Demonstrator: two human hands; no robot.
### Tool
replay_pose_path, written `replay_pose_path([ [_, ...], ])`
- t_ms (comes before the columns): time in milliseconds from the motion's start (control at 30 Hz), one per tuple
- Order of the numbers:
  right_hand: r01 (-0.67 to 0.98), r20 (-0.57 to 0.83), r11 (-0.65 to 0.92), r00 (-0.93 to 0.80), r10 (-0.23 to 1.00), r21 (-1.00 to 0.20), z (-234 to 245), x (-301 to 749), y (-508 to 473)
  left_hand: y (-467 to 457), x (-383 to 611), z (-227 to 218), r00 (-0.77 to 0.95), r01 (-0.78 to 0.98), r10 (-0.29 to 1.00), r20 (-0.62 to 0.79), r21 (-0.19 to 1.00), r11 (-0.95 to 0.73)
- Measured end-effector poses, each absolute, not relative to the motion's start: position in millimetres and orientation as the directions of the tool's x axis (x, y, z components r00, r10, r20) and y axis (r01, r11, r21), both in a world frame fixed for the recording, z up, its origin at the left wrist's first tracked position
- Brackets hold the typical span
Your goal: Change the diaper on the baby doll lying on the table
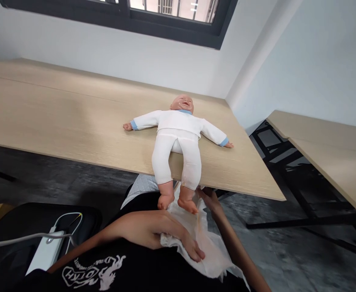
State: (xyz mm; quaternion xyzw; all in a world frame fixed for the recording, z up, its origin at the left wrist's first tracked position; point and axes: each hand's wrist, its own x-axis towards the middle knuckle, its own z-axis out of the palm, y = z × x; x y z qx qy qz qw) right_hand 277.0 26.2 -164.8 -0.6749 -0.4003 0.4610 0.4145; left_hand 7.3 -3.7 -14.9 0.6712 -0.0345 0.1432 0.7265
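Observation:
A baby doll in white clothes with blue cuffs lies on its back on the wooden table, its legs hanging over the near edge. Below its feet a crumpled white cloth or diaper rests on my lap. My left hand lies on the cloth's near side with fingers curled over it. Under the table edge by the doll's foot, my right hand grips the cloth's far end; its fingers are mostly hidden.
A second wooden table stands at the right with black metal legs beneath. A white device with a cable lies on a black seat at my left. A wall and a dark-framed window are behind the table.

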Motion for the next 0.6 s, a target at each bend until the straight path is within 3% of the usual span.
replay_pose_path([
  [133,0.049,-0.26,-0.281,0.252,0.932,-0.959,-163,274,34,-5,6,-9,0.952,-0.244,0.207,0.228,0.968,0.057],
  [433,0.169,-0.361,-0.422,0.3,0.883,-0.891,-177,289,25,-5,6,-6,0.952,-0.245,0.211,0.224,0.967,0.076],
  [600,0.199,-0.282,-0.326,0.221,0.934,-0.924,-182,290,22,-4,6,-1,0.944,-0.289,0.188,0.272,0.955,0.069],
])
